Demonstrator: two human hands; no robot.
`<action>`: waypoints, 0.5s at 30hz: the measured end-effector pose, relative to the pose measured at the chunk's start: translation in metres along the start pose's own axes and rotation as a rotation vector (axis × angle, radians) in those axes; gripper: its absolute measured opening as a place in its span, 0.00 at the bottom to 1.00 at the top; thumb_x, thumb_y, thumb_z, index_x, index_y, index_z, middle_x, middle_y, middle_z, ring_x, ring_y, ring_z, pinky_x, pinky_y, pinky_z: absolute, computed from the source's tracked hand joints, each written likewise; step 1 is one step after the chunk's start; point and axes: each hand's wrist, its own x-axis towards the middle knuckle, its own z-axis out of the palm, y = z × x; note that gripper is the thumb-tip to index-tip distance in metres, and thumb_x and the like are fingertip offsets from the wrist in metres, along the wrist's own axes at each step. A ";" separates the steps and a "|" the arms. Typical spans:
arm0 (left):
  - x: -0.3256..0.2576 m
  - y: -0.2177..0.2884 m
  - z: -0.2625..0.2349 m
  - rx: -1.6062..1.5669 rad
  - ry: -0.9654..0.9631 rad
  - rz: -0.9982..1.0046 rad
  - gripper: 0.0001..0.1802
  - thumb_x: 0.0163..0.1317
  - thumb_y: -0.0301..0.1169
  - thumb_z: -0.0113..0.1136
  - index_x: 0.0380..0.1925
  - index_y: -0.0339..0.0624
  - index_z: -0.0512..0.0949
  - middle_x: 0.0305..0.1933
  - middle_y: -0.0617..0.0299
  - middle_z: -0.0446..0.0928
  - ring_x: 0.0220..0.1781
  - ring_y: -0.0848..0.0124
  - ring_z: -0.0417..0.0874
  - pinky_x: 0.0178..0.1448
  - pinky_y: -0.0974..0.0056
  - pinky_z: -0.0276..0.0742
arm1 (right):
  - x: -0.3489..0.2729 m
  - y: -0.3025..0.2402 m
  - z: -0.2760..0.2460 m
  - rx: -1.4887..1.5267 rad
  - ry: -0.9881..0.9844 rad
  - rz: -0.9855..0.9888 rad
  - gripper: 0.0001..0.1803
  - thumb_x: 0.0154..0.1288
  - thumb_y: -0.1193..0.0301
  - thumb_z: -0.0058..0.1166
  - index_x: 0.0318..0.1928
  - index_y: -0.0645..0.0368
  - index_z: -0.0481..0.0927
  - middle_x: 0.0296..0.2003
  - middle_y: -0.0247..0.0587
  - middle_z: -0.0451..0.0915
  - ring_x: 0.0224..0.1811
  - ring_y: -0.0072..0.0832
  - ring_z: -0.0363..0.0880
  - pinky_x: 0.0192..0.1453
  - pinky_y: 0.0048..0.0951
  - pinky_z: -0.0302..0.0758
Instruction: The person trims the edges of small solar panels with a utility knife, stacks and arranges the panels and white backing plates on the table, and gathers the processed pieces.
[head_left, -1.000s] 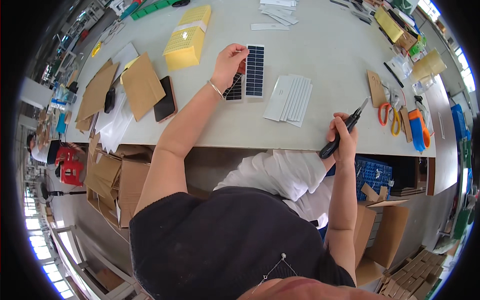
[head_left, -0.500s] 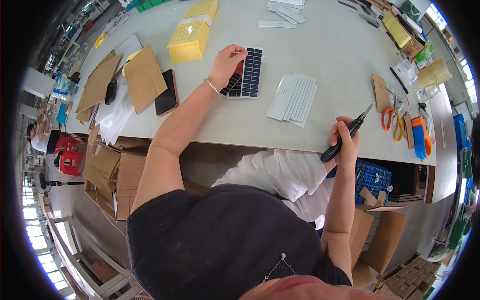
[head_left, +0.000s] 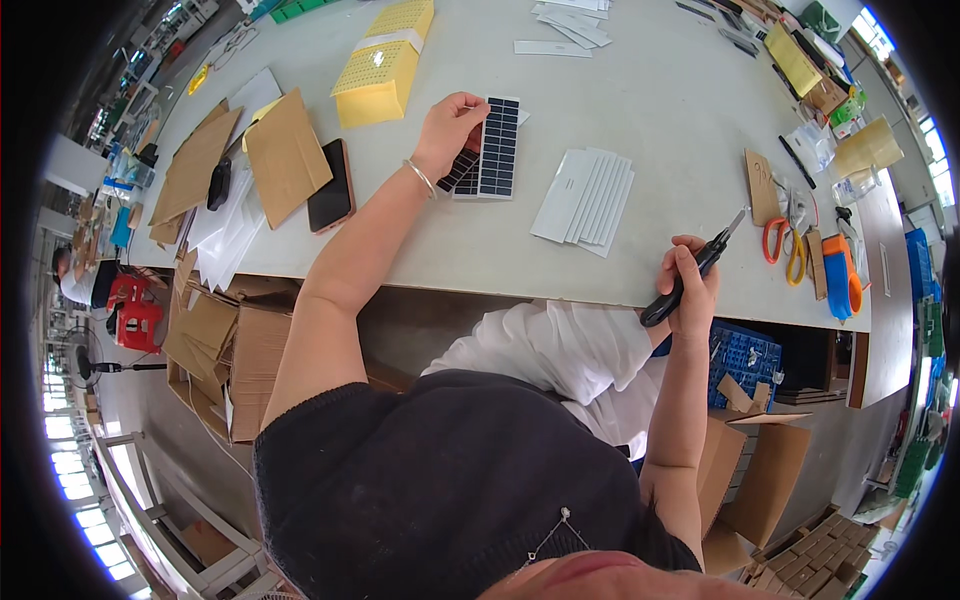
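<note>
My left hand [head_left: 450, 132] pinches the left edge of a small solar panel [head_left: 500, 150], a narrow strip of dark cells with a white border. Under it and my fingers, more dark-celled panels [head_left: 462, 180] fan out on the table, partly hidden. My right hand [head_left: 692, 292] is wrapped round a black utility knife [head_left: 711, 254] at the table's front edge, its blade pointing up and to the right. Between the two hands lies a fanned row of white strips [head_left: 582, 198], with the knife apart from them.
A phone [head_left: 332, 186], cardboard pieces [head_left: 288, 142] and a yellow banded stack [head_left: 376, 80] lie to the left. More white strips [head_left: 572, 28] are at the far side. Orange-handled scissors [head_left: 774, 240] and a blue-and-orange tape roll [head_left: 843, 285] sit right, near the white table's [head_left: 680, 130] edge.
My left hand has shifted the solar panel very slightly left and down. My right hand and the knife have hardly moved.
</note>
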 end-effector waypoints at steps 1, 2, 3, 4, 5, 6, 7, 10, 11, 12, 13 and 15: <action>0.000 0.001 0.000 0.000 -0.002 0.000 0.08 0.61 0.32 0.55 0.35 0.39 0.74 0.26 0.67 0.75 0.23 0.80 0.74 0.25 0.74 0.70 | 0.000 0.000 0.000 -0.003 -0.001 0.001 0.15 0.61 0.69 0.54 0.42 0.68 0.71 0.23 0.37 0.72 0.16 0.18 0.67 0.20 0.17 0.63; 0.000 0.002 -0.001 0.093 0.023 0.019 0.09 0.60 0.32 0.56 0.35 0.37 0.75 0.25 0.66 0.76 0.21 0.79 0.74 0.24 0.74 0.70 | 0.000 0.000 0.000 -0.003 0.001 0.000 0.15 0.61 0.69 0.54 0.42 0.68 0.71 0.23 0.37 0.72 0.16 0.18 0.67 0.20 0.17 0.63; -0.001 0.004 -0.003 0.187 0.049 0.038 0.10 0.59 0.32 0.56 0.34 0.36 0.75 0.24 0.64 0.76 0.20 0.79 0.74 0.23 0.73 0.70 | 0.000 0.000 0.000 -0.010 0.003 -0.001 0.15 0.61 0.69 0.54 0.42 0.68 0.71 0.23 0.37 0.72 0.16 0.17 0.67 0.20 0.17 0.63; -0.001 0.006 -0.006 0.259 0.055 0.032 0.10 0.58 0.32 0.57 0.33 0.35 0.76 0.23 0.65 0.75 0.20 0.80 0.73 0.22 0.74 0.69 | -0.001 0.000 0.000 -0.018 0.005 -0.003 0.15 0.61 0.69 0.54 0.42 0.68 0.71 0.23 0.37 0.72 0.16 0.17 0.67 0.20 0.17 0.62; -0.001 0.006 -0.009 0.365 0.055 0.064 0.11 0.57 0.33 0.57 0.33 0.35 0.76 0.23 0.64 0.76 0.20 0.78 0.74 0.23 0.73 0.70 | -0.001 0.000 0.000 -0.019 0.008 -0.003 0.15 0.61 0.69 0.54 0.42 0.68 0.71 0.23 0.37 0.72 0.16 0.17 0.67 0.20 0.17 0.62; 0.001 0.005 -0.014 0.470 0.056 0.096 0.11 0.57 0.33 0.58 0.33 0.36 0.76 0.22 0.63 0.76 0.20 0.76 0.75 0.25 0.72 0.70 | -0.001 -0.001 0.001 -0.023 0.006 -0.006 0.15 0.61 0.69 0.54 0.42 0.68 0.71 0.24 0.37 0.72 0.16 0.17 0.66 0.20 0.16 0.62; 0.002 0.006 -0.016 0.634 0.067 0.159 0.14 0.55 0.36 0.58 0.34 0.36 0.76 0.24 0.61 0.77 0.25 0.68 0.78 0.32 0.66 0.74 | -0.001 -0.001 0.002 -0.026 0.003 -0.009 0.14 0.61 0.70 0.54 0.42 0.68 0.71 0.24 0.37 0.72 0.16 0.17 0.66 0.20 0.16 0.62; -0.007 0.006 -0.017 1.121 0.134 0.313 0.15 0.54 0.39 0.59 0.33 0.38 0.77 0.33 0.59 0.77 0.33 0.62 0.79 0.42 0.60 0.75 | -0.002 -0.002 0.002 -0.029 0.001 -0.008 0.14 0.61 0.70 0.54 0.42 0.68 0.71 0.24 0.36 0.72 0.16 0.17 0.66 0.21 0.16 0.62; -0.012 0.007 -0.012 1.214 0.180 0.372 0.15 0.52 0.41 0.60 0.34 0.41 0.78 0.41 0.59 0.75 0.44 0.61 0.75 0.47 0.59 0.73 | -0.002 -0.002 0.001 -0.029 0.006 -0.010 0.14 0.61 0.70 0.54 0.42 0.68 0.71 0.24 0.36 0.72 0.16 0.17 0.66 0.21 0.16 0.62; -0.018 0.008 -0.006 1.209 0.138 0.516 0.17 0.51 0.42 0.61 0.35 0.42 0.78 0.43 0.58 0.75 0.46 0.60 0.74 0.49 0.60 0.72 | -0.002 -0.001 0.001 -0.042 0.012 -0.007 0.14 0.61 0.70 0.53 0.42 0.68 0.71 0.24 0.36 0.73 0.16 0.17 0.66 0.21 0.16 0.62; -0.027 0.011 0.000 1.200 0.097 0.660 0.18 0.50 0.43 0.62 0.37 0.43 0.77 0.45 0.58 0.74 0.49 0.59 0.72 0.51 0.61 0.71 | -0.002 -0.001 0.000 -0.053 0.016 -0.005 0.14 0.61 0.70 0.53 0.42 0.68 0.71 0.24 0.36 0.73 0.16 0.17 0.66 0.21 0.16 0.62; -0.041 0.008 0.013 1.100 -0.201 0.832 0.28 0.46 0.47 0.65 0.44 0.44 0.74 0.51 0.59 0.71 0.58 0.57 0.66 0.61 0.56 0.62 | -0.001 -0.001 0.001 -0.056 0.018 -0.002 0.14 0.60 0.70 0.53 0.42 0.68 0.71 0.24 0.36 0.73 0.16 0.17 0.66 0.21 0.16 0.62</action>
